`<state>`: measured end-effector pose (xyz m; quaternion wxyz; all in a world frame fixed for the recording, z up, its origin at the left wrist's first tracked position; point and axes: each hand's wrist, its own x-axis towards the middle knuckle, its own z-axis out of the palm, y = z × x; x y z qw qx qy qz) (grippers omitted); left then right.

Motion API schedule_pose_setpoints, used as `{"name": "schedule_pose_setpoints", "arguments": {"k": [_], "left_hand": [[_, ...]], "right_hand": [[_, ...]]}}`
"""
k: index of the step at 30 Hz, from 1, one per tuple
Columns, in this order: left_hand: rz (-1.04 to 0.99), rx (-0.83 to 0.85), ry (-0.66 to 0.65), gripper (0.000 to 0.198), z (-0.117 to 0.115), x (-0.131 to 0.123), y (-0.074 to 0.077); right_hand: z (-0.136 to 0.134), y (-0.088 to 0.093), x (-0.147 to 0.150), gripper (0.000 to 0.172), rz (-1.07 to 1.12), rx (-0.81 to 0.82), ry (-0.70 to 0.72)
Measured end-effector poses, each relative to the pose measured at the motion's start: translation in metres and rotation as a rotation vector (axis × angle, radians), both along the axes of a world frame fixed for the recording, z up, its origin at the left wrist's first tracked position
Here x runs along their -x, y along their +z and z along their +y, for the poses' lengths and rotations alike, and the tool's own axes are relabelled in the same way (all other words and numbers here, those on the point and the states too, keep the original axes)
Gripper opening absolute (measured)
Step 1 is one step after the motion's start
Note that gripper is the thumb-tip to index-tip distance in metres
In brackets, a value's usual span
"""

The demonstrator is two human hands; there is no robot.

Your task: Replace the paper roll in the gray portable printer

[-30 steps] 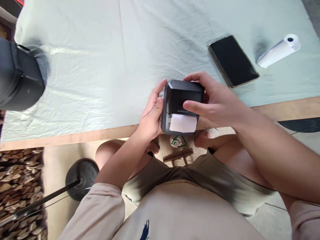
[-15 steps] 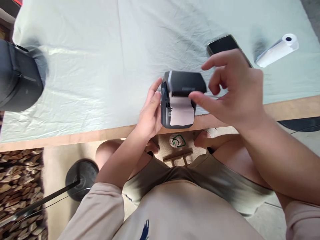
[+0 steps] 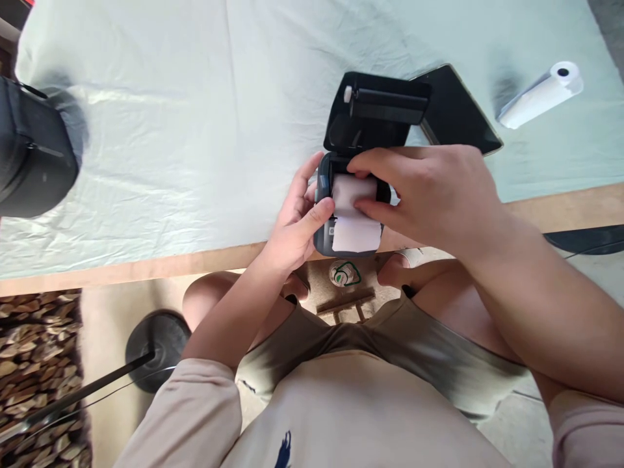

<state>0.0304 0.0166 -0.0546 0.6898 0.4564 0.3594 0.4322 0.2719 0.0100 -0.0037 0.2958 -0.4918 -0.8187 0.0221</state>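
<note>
A small black receipt printer is held over the table's front edge, its lid swung up and back with a dark roller on the inside. My left hand grips the printer's left side, thumb on the front rim. Inside lies a white paper roll, with a torn-edged strip hanging over the front. My right hand reaches in from the right, thumb and forefinger closed on the roll. Its other fingers are partly hidden.
Behind the lid lies a black smartphone. A loose white paper roll rests farther right on the cloth-covered table. At the left stands a dark zippered case. Below is a round black stand base.
The printer's lid has gone from nearly closed to wide open. My right hand has moved left and down from beside the lid onto the paper roll inside.
</note>
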Motion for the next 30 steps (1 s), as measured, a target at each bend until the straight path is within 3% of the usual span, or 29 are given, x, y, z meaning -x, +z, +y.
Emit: {"name": "schedule_pose_setpoints", "arguments": {"k": [4, 7, 10, 12, 16, 19, 22, 24, 26, 30], "left_hand": [[0.003, -0.015, -0.001, 0.092, -0.001, 0.001, -0.001], [0.011, 0.012, 0.004, 0.098, -0.002, 0.001, -0.001], [-0.014, 0.054, 0.012, 0.109, 0.000, -0.001, -0.004], [-0.044, 0.077, 0.038, 0.109, 0.002, -0.002, -0.006], [-0.102, 0.137, 0.109, 0.073, 0.009, -0.003, -0.003], [-0.155, 0.199, 0.162, 0.040, 0.012, -0.005, 0.003], [-0.201, 0.219, 0.178, 0.037, 0.013, -0.011, 0.007], [-0.225, 0.218, 0.162, 0.043, 0.013, -0.014, 0.006], [-0.244, 0.219, 0.149, 0.051, 0.012, -0.017, 0.006], [-0.269, 0.168, 0.075, 0.066, 0.008, -0.018, 0.005]], "right_hand": [[0.000, 0.000, 0.007, 0.020, -0.017, 0.050, -0.042], [0.001, 0.004, 0.012, 0.030, -0.023, 0.118, -0.079], [0.004, 0.015, 0.011, 0.047, 0.152, 0.229, -0.027], [0.008, 0.022, 0.004, 0.048, 0.397, 0.249, 0.006], [0.027, 0.011, -0.026, 0.029, 0.922, 0.405, -0.094], [0.040, -0.021, -0.046, 0.040, 0.947, 0.508, -0.179], [0.042, -0.053, -0.049, 0.064, 0.853, 0.374, -0.175], [0.040, -0.063, -0.045, 0.074, 0.812, 0.192, -0.152], [0.038, -0.063, -0.041, 0.067, 0.761, 0.070, -0.097], [0.039, -0.052, -0.037, 0.054, 0.634, -0.018, 0.007]]}}
